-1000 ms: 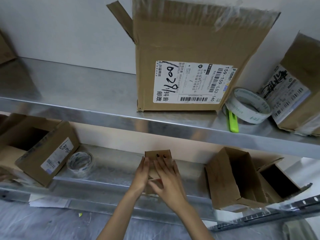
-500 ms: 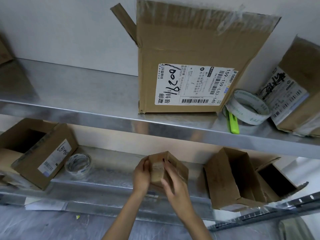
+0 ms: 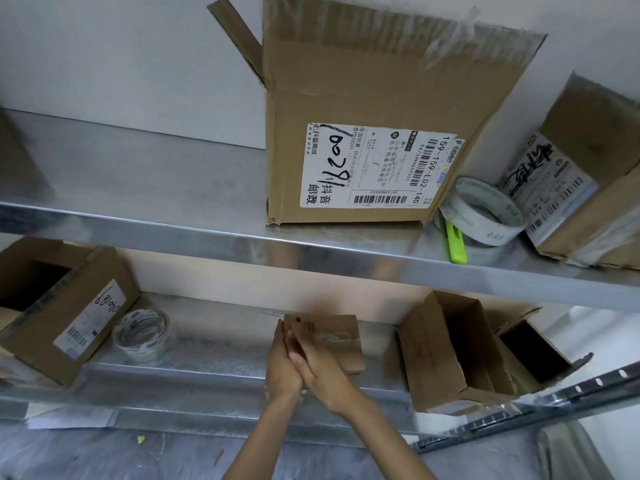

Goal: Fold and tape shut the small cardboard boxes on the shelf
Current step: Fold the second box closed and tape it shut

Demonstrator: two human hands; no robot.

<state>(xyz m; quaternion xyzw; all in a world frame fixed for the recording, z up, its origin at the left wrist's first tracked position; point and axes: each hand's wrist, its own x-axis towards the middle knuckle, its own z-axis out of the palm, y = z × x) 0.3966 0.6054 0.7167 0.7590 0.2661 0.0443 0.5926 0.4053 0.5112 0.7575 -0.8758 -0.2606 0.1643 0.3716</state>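
On the lower shelf (image 3: 214,358), near the middle of its front edge, a small cardboard box (image 3: 332,341) is held by both hands. The left hand (image 3: 282,368) grips the box's left side, and the right hand (image 3: 318,365) lies across its near face, its fingers (image 3: 298,336) pressed flat against the cardboard. Both sets of fingers are closed on the box (a strip of clear tape shows on its top face). Toward the left end of the same shelf, a roll of tape (image 3: 142,332) stands just beside an open labelled box (image 3: 65,313). Toward the right end sit two open boxes (image 3: 446,355), touching each other. On the upper shelf (image 3: 156,188), a large labelled carton (image 3: 381,126) stands upright with one flap raised. Just beside its right corner lie a second tape roll (image 3: 485,213) and a green cutter (image 3: 455,242). Another labelled box (image 3: 588,174) rests at the right end.
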